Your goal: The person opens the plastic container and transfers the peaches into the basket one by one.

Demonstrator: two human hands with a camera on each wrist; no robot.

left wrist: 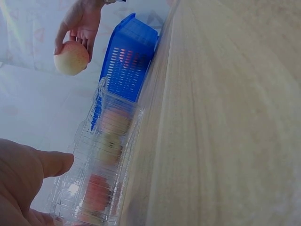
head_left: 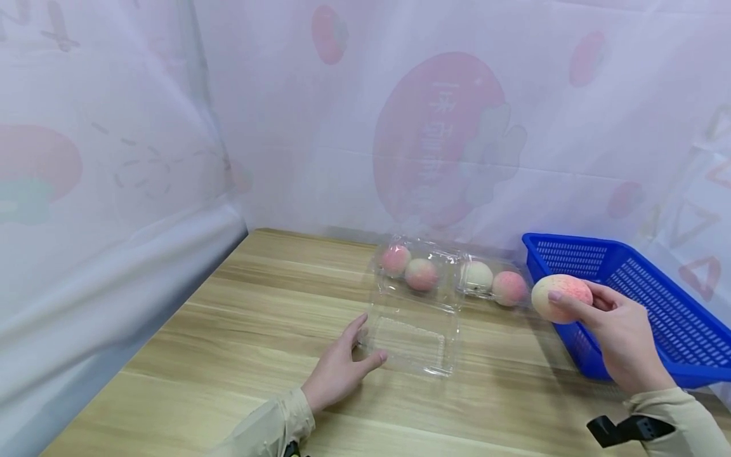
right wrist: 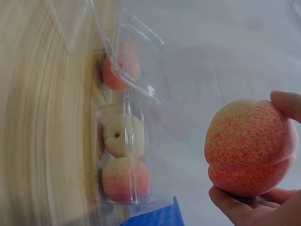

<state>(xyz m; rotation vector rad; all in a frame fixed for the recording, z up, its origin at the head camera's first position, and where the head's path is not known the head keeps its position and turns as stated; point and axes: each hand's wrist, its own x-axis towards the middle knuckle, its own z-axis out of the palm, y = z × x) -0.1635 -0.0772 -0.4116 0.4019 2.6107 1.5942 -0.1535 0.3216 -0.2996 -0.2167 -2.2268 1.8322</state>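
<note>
A pink and cream peach (head_left: 562,298) is held in my right hand (head_left: 625,336), thumb on one side and fingers on the other, above the near-left rim of the blue basket. My left hand (head_left: 344,367) lies at the left edge of an unfolded clear plastic clamshell box (head_left: 411,339), thumb and fingers spread. Whether its fingertips touch the plastic is hard to tell. In the far half of that box sit two peaches (head_left: 421,275). Beside it on the right, a second clear box (right wrist: 136,181) contains a pale peach (head_left: 476,277) and a pink peach (head_left: 509,288).
The blue slotted basket (head_left: 674,311) stands at the right of the wooden table (head_left: 240,330). Reddish shapes show through its slots in the left wrist view. Behind the table hangs a pale printed cloth (head_left: 285,127), with another cloth along the left side.
</note>
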